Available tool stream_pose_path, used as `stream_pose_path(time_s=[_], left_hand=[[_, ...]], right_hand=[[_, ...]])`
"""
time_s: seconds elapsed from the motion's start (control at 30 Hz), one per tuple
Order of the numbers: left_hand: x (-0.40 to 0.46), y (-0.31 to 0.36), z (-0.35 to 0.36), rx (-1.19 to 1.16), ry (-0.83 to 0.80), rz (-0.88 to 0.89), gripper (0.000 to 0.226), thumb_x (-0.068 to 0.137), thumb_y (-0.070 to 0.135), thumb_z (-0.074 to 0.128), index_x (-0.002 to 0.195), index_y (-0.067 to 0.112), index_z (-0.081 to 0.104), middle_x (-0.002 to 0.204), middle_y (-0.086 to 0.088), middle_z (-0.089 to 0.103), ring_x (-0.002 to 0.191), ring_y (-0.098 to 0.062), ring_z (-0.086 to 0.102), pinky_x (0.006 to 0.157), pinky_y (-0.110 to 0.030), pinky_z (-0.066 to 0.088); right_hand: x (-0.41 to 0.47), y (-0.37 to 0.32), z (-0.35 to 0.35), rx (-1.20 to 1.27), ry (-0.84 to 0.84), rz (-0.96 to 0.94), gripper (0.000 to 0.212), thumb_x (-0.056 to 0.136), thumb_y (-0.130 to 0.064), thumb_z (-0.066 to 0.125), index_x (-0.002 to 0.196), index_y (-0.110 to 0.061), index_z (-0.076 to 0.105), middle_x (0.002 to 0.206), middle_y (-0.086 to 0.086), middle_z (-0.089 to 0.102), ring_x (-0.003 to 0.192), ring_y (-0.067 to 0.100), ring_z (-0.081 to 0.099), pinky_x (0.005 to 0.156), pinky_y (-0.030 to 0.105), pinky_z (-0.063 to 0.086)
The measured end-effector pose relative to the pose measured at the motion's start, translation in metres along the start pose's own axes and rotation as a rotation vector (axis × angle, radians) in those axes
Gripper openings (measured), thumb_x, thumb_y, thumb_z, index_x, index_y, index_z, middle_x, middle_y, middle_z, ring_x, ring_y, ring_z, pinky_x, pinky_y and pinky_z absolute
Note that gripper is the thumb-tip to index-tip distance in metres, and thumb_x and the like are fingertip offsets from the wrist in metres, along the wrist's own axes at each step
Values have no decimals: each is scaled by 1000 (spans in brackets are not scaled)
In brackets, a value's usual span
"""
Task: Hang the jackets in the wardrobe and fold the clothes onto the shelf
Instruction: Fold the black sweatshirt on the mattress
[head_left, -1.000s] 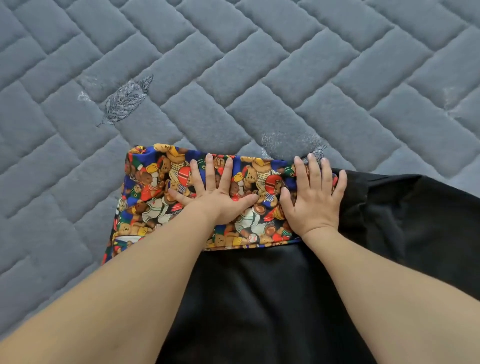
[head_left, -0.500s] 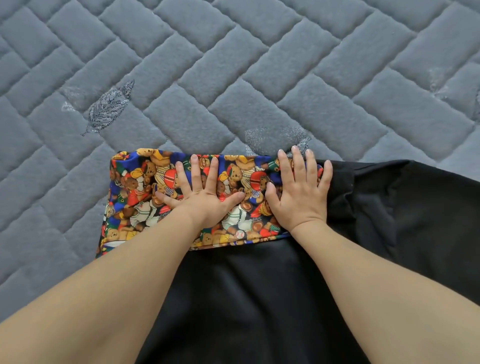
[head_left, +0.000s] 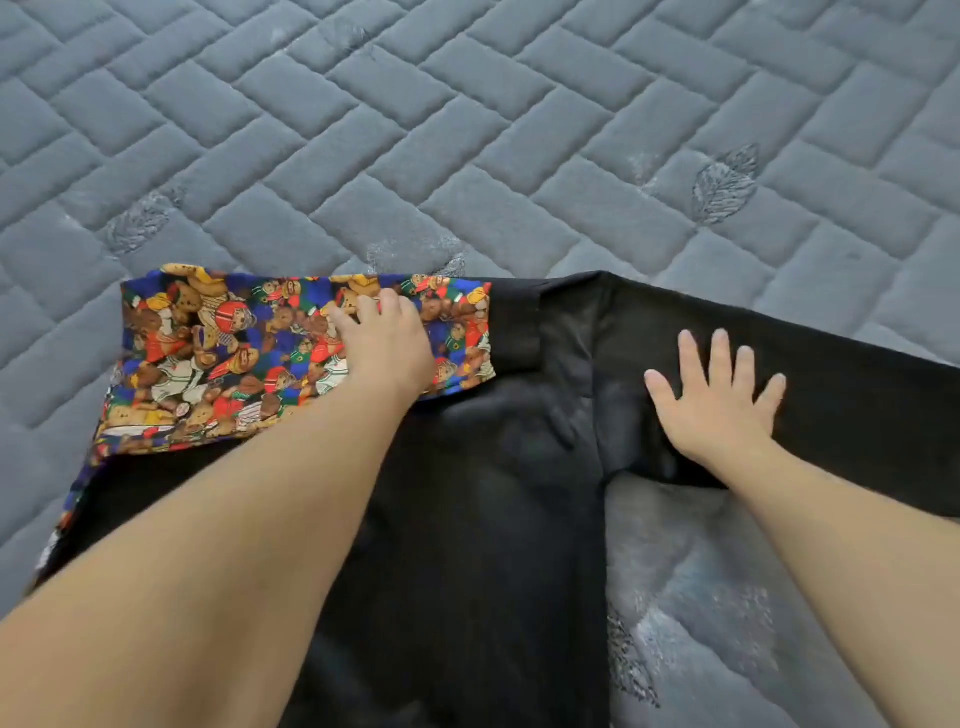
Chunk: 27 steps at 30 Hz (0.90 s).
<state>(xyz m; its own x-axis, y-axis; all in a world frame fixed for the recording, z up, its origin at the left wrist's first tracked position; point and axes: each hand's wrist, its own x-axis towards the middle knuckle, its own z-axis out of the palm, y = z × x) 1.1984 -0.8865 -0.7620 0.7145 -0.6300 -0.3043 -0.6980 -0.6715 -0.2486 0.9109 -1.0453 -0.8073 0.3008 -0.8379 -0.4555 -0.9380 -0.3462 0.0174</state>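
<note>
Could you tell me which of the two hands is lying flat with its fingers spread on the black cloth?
The right hand: it lies flat, fingers spread, on the black garment. The left hand rests on the bear-print fabric instead.

Both forearms (head_left: 249, 519) bare, no sleeves; hands ungloved.

One garment (head_left: 467, 519), two hands, perhaps.

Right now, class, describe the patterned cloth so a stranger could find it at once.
On the grey quilted mat lies a black garment. Its folded-back left part is the bright teddy-bear print fabric, under the left hand. It alone is multicoloured.
</note>
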Motion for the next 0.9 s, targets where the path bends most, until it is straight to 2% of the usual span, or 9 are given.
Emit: stream_pose_path(time_s=[0.2, 0.27, 0.33, 0.43, 0.57, 0.67, 0.73, 0.8, 0.9], left_hand=[[-97, 196, -32, -279, 130, 642, 47, 89, 37, 53, 131, 15, 47, 135, -7, 44, 118, -32, 45, 86, -43, 41], [-125, 244, -28, -220, -16, 702, 56, 91, 42, 56, 137, 16, 39, 138, -9, 38, 123, -36, 40, 85, -44, 43], [-148, 273, -15, -82, -123, 649, 64, 92, 44, 55, 143, 13, 31, 148, -16, 26, 135, -46, 27, 101, -58, 37], [-158, 288, 0, 3, -149, 556, 67, 95, 47, 44, 148, 12, 23, 156, -20, 11, 142, -52, 8, 112, -65, 17], [-143, 285, -3, -22, -258, 570, 69, 92, 49, 44, 148, 17, 21, 157, -12, 9, 144, -45, 5, 117, -56, 16], [-130, 271, -16, -191, -366, 548, 60, 91, 38, 47, 147, 24, 30, 153, -3, 19, 141, -33, 14, 114, -44, 24], [-122, 258, -27, -408, -423, 495, 48, 93, 28, 45, 141, 27, 44, 148, -1, 32, 135, -29, 28, 109, -38, 30], [-116, 240, -35, -705, -462, 361, 29, 95, 19, 44, 119, 24, 60, 129, -3, 53, 111, -22, 51, 90, -31, 42], [-109, 203, -50, -1115, -517, 92, 17, 95, 12, 47, 91, 21, 62, 99, -6, 61, 81, -19, 54, 72, -30, 43]], right_hand=[[-44, 126, 10, 451, 30, 537, 82, 93, -66, 35, 158, -25, 6, 165, 2, -5, 150, 27, -1, 119, 54, 6], [-46, 167, 6, 671, 125, 806, 85, 91, -58, 48, 156, -17, 14, 163, 5, 6, 146, 30, 13, 116, 50, 16], [-43, 211, 5, 968, 204, 1030, 81, 87, -51, 57, 152, -14, 23, 158, 8, 23, 141, 32, 29, 114, 45, 26], [-36, 255, -2, 1499, 215, 988, 65, 89, -38, 59, 146, -14, 37, 150, 8, 42, 135, 27, 45, 107, 41, 42], [-27, 261, -22, 1924, 271, 998, 29, 90, -22, 68, 117, -20, 57, 124, -4, 63, 105, 16, 61, 81, 32, 48], [-25, 253, -28, 1942, 254, 930, 30, 91, -16, 66, 120, -17, 59, 118, -1, 64, 101, 17, 62, 83, 30, 51], [-29, 240, -34, 1899, 381, 879, 31, 91, -7, 61, 122, -14, 57, 105, -2, 65, 87, 16, 62, 69, 27, 50], [-36, 217, -43, 1729, 532, 773, 21, 90, -7, 57, 108, -19, 55, 86, -7, 59, 70, 11, 56, 61, 26, 45], [-53, 166, -58, 1429, 584, 404, 17, 90, -13, 55, 88, -30, 50, 81, -8, 57, 68, 8, 53, 63, 26, 41]])
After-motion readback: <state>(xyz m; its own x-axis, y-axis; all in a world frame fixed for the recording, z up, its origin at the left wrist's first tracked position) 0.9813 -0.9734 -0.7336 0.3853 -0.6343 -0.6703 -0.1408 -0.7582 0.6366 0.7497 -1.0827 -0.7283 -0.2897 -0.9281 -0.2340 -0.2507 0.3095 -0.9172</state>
